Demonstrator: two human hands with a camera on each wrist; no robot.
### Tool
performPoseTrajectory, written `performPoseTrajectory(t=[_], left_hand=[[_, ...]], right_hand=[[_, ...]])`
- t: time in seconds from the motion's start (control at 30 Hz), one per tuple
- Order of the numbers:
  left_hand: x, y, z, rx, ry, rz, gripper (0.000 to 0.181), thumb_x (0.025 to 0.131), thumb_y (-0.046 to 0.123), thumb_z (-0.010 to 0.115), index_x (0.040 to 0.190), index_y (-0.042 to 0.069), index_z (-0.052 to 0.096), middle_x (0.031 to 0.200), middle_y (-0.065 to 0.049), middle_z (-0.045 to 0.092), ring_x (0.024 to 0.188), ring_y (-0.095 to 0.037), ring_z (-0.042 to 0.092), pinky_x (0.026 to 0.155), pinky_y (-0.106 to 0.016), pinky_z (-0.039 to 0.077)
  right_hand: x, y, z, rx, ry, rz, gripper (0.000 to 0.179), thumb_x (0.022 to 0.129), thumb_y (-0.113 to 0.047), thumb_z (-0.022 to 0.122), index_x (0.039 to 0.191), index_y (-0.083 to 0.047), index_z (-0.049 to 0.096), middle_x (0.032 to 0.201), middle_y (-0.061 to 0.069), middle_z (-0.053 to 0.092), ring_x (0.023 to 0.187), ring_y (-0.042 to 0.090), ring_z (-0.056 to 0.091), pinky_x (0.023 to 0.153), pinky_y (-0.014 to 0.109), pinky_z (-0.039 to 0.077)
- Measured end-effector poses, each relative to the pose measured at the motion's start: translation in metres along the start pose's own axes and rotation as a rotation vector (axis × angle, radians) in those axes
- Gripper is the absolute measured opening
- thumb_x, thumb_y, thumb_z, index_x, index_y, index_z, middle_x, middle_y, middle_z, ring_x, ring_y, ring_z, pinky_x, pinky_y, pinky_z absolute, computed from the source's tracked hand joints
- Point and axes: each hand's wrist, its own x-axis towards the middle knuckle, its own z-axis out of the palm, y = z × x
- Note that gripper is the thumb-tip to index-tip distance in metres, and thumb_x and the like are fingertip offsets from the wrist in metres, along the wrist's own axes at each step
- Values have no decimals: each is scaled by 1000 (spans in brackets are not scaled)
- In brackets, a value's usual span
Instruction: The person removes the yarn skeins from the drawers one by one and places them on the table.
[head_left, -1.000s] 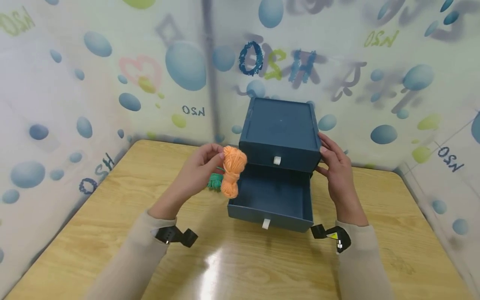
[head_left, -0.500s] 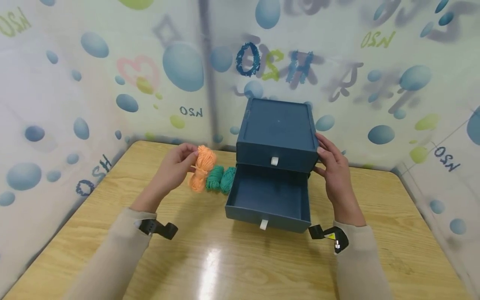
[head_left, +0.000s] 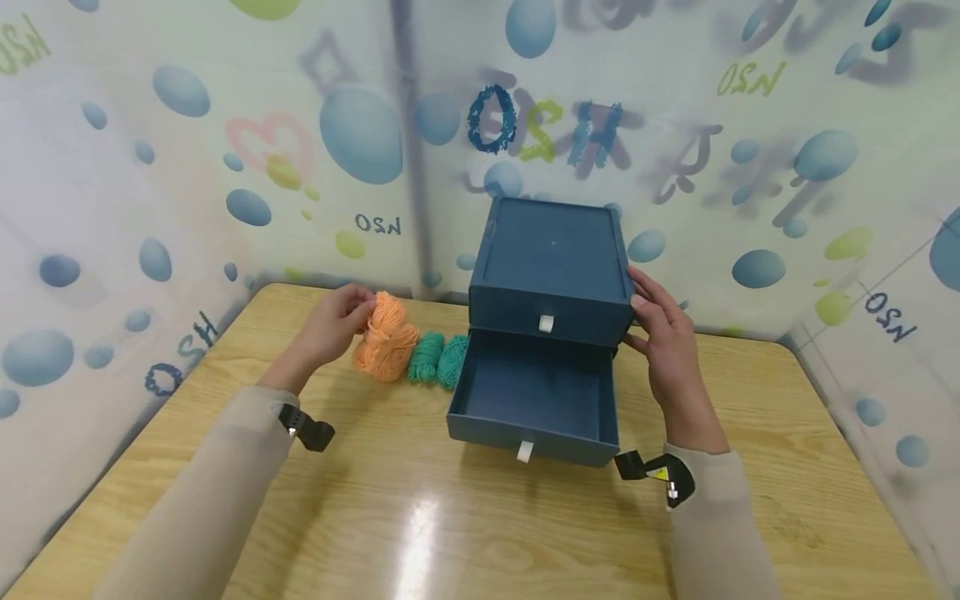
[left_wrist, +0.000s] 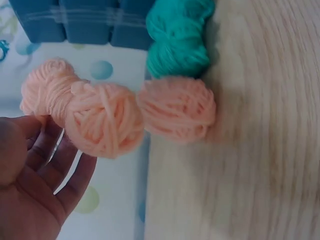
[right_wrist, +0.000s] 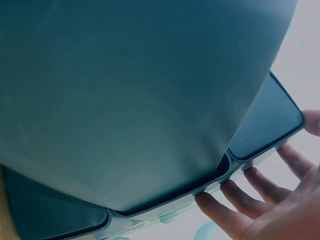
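Observation:
My left hand (head_left: 330, 325) pinches a bundle of orange yarn (left_wrist: 105, 120) by one end, between thumb and fingertips. A second orange yarn bundle (left_wrist: 177, 110) lies right behind it on the table, touching or nearly touching it. Beside that are two green yarn bundles (head_left: 426, 358), left of a dark blue drawer unit (head_left: 555, 250). One drawer (head_left: 532, 392) is pulled out below the top one, with its inside bare. My right hand (head_left: 667, 342) rests its straight fingertips on the unit's right side, thumb at the front corner.
The drawer unit stands near the back of the wooden table (head_left: 360, 500), close to a patterned wall covering (head_left: 360, 133). The pulled-out drawer juts toward me, with a white pull tab (head_left: 525, 451). Another drawer front (right_wrist: 50, 210) shows beneath it in the right wrist view.
My left hand has carried the orange yarn leftward, away from the open drawer and past the green yarn. A second orange bundle now shows. My right hand stays at the unit.

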Motion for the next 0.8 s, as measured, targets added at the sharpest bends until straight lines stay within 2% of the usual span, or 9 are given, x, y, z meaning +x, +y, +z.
performPoseTrajectory(t=[0.1, 0.23, 0.47, 0.63, 0.8], left_hand=[[1, -9, -1, 52, 0, -13, 28, 108, 17, 44, 118, -6, 58, 102, -19, 64, 85, -20, 62, 74, -27, 55], [2, -21, -3, 108, -4, -63, 29, 109, 18, 44, 117, -6, 59, 105, -21, 65, 90, -30, 67, 73, -28, 53], [6, -38, 1, 147, -11, -159, 32, 109, 17, 42, 121, -8, 58, 113, -27, 65, 101, -40, 72, 83, -42, 58], [7, -43, 9, 127, -1, -208, 32, 108, 17, 45, 122, -8, 58, 115, -27, 65, 102, -39, 72, 79, -38, 59], [8, -42, 14, 96, 3, -215, 38, 108, 26, 48, 126, -5, 60, 121, -27, 67, 106, -38, 70, 80, -34, 57]], right_hand=[[0, 0, 0, -2, -1, -2, 49, 107, -40, 45, 154, -27, 45, 164, 10, 35, 150, 40, 35, 112, 74, 30], [-1, 0, 1, 0, -4, -3, 49, 107, -40, 45, 154, -26, 45, 164, 11, 35, 150, 40, 35, 112, 74, 30], [0, -1, 2, -1, 3, -2, 49, 107, -40, 45, 154, -26, 45, 164, 10, 35, 149, 40, 36, 113, 73, 30], [-1, -2, 2, 0, -3, 13, 48, 107, -38, 45, 154, -27, 44, 164, 9, 35, 149, 38, 36, 114, 72, 30], [0, -2, 2, 1, 4, 7, 48, 107, -39, 45, 154, -26, 45, 164, 9, 35, 149, 38, 36, 113, 72, 30]])
